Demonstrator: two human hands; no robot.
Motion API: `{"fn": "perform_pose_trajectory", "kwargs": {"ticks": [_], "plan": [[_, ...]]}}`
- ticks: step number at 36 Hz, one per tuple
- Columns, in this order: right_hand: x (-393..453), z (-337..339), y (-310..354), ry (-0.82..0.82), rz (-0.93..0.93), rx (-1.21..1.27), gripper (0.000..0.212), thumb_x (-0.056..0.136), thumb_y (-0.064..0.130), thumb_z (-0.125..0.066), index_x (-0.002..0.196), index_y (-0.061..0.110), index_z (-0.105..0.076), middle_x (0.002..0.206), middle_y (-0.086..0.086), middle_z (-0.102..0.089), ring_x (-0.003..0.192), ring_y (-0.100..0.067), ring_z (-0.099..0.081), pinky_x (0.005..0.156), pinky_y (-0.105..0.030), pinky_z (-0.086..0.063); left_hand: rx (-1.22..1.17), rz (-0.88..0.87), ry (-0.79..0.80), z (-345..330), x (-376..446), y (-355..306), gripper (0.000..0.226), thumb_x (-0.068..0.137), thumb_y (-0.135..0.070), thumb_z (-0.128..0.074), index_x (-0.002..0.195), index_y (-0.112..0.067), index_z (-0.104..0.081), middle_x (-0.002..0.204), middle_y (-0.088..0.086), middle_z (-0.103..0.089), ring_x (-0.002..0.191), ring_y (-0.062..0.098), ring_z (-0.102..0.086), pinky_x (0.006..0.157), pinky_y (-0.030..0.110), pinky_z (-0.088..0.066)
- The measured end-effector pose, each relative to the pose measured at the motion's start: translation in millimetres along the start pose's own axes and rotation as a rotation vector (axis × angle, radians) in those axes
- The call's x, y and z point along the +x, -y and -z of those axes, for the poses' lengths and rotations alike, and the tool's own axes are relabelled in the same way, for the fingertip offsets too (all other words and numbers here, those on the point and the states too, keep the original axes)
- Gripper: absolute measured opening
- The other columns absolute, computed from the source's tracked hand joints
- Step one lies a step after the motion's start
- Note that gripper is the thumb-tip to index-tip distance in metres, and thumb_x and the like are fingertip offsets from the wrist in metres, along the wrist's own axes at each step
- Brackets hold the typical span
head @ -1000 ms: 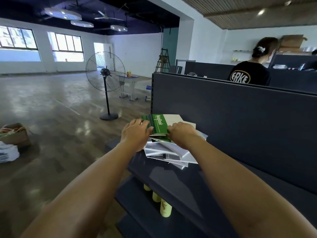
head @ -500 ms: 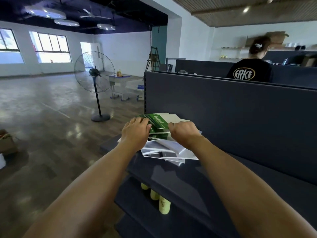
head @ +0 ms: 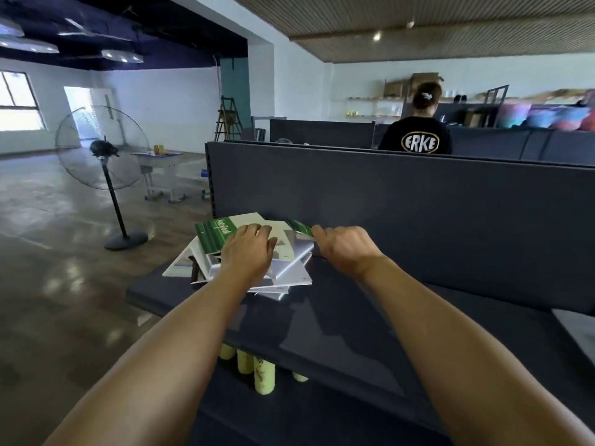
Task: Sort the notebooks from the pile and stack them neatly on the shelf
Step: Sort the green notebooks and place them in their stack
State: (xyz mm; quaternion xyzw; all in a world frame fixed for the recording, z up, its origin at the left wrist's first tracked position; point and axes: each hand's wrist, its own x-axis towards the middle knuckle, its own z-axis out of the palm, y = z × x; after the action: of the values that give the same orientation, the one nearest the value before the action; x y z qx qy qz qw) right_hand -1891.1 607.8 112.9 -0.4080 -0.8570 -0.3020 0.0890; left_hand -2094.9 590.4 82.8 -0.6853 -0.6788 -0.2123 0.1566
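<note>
A loose pile of notebooks (head: 289, 272) lies on the left end of the dark shelf (head: 370, 317). On top lies a green notebook (head: 215, 233) with white lettering. My left hand (head: 248, 255) rests flat on the pile, fingers apart, partly on the green cover. To the right, my right hand (head: 344, 249) pinches the edge of a second green notebook (head: 299, 227), drawn out of the pile and tilted towards the shelf's back panel. The lower notebooks are white and fanned out unevenly.
The shelf's dark back panel (head: 418, 220) rises right behind the pile. Yellow-green bottles (head: 264, 378) stand on the lower shelf. A pale sheet (head: 579, 329) lies at the shelf's right end. A standing fan (head: 103, 149) is on the floor to the left. A person (head: 418, 130) stands behind the panel.
My right hand has moved right, pulling a green notebook out from the top of the pile. My left hand has slid onto the pile. The view has swung to the right.
</note>
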Motion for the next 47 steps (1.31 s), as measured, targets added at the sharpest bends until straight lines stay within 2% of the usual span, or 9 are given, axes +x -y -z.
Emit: {"fn": "perform_pose_trajectory", "kwargs": {"ticks": [4, 9, 19, 23, 27, 29, 40, 43, 47], "plan": [[-48.2, 10.9, -17.8, 0.017, -0.028, 0.005, 0.037, 0.097, 0.018, -0.033, 0.133, 0.006, -0.036, 0.105, -0.008, -0.061, 0.089, -0.028, -0.063, 0.057, -0.033, -0.034, -0.006, -0.053, -0.003, 0.8, -9.5, -43.4, 0.040, 0.102, -0.036, -0.032, 0.131, -0.016, -0.051, 0.133, 0.006, -0.054, 0.121, 0.027, -0.046, 0.097, 0.040, -0.038], [-117.8, 22.7, -45.9, 0.024, -0.068, -0.104, 0.047, 0.092, -0.001, -0.037, 0.139, 0.003, -0.030, 0.106, -0.006, -0.059, 0.088, -0.025, -0.062, 0.056, -0.031, -0.035, -0.080, -0.124, 0.012, 0.2, -29.2, -109.9, 0.037, 0.101, -0.035, -0.034, 0.126, -0.016, -0.053, 0.130, 0.006, -0.054, 0.122, 0.029, -0.044, 0.097, 0.041, -0.034], [-255.2, 57.8, -107.0, 0.086, -0.253, -0.133, 0.049, 0.089, -0.001, -0.045, 0.137, 0.005, -0.038, 0.103, -0.004, -0.062, 0.085, -0.025, -0.063, 0.055, -0.030, -0.035, -0.154, -0.257, 0.103, 11.3, -86.3, -244.2, 0.039, 0.102, -0.036, -0.030, 0.130, -0.017, -0.050, 0.135, 0.004, -0.050, 0.127, 0.025, -0.041, 0.102, 0.038, -0.033], [-303.4, 79.8, -126.3, 0.074, -0.310, -0.267, 0.047, 0.070, 0.003, -0.071, 0.116, 0.004, -0.060, 0.078, -0.001, -0.066, 0.061, -0.019, -0.064, 0.043, -0.025, -0.037, -0.169, -0.314, 0.141, 14.3, -99.1, -293.7, 0.042, 0.103, -0.036, -0.027, 0.134, -0.017, -0.047, 0.139, 0.002, -0.047, 0.129, 0.023, -0.039, 0.105, 0.037, -0.033], [-346.8, 82.5, -152.1, 0.135, -0.378, -0.216, 0.045, 0.091, 0.003, -0.047, 0.135, 0.008, -0.039, 0.099, 0.000, -0.063, 0.084, -0.021, -0.065, 0.055, -0.030, -0.038, -0.189, -0.398, 0.126, 19.7, -102.0, -345.4, 0.042, 0.103, -0.038, -0.028, 0.136, -0.018, -0.046, 0.140, 0.001, -0.046, 0.130, 0.022, -0.038, 0.106, 0.035, -0.031], [-366.0, 86.5, -165.8, 0.105, -0.421, -0.243, 0.046, 0.093, 0.006, -0.046, 0.137, 0.010, -0.035, 0.102, 0.001, -0.063, 0.087, -0.020, -0.065, 0.056, -0.029, -0.038, -0.213, -0.443, 0.116, 20.4, -102.4, -369.7, 0.042, 0.103, -0.038, -0.029, 0.136, -0.018, -0.046, 0.139, 0.000, -0.046, 0.130, 0.022, -0.038, 0.106, 0.036, -0.031], [-434.8, 101.6, -214.3, 0.166, -0.592, -0.315, 0.046, 0.090, 0.004, -0.047, 0.135, 0.007, -0.044, 0.105, -0.003, -0.065, 0.090, -0.026, -0.066, 0.062, -0.033, -0.047, -0.301, -0.637, 0.085, 10.0, -94.5, -469.3, 0.041, 0.103, -0.035, -0.029, 0.136, -0.017, -0.048, 0.137, 0.002, -0.049, 0.127, 0.022, -0.041, 0.101, 0.033, -0.034], [-448.9, 102.5, -220.2, 0.153, -0.610, -0.376, 0.041, 0.085, 0.007, -0.057, 0.126, 0.007, -0.054, 0.094, 0.000, -0.067, 0.080, -0.022, -0.069, 0.056, -0.030, -0.049, -0.273, -0.708, 0.088, 2.9, -95.3, -489.2, 0.042, 0.104, -0.037, -0.029, 0.135, -0.016, -0.048, 0.136, 0.002, -0.049, 0.127, 0.022, -0.041, 0.102, 0.033, -0.034], [-465.2, 102.3, -233.6, 0.086, -0.602, -0.482, 0.042, 0.053, 0.012, -0.086, 0.092, 0.011, -0.072, 0.061, 0.005, -0.063, 0.047, -0.013, -0.062, 0.034, -0.022, -0.040, -0.313, -0.728, 0.109, -4.8, -92.7, -513.3, 0.041, 0.104, -0.036, -0.029, 0.136, -0.016, -0.047, 0.137, 0.002, -0.047, 0.128, 0.022, -0.040, 0.103, 0.033, -0.033]]}}
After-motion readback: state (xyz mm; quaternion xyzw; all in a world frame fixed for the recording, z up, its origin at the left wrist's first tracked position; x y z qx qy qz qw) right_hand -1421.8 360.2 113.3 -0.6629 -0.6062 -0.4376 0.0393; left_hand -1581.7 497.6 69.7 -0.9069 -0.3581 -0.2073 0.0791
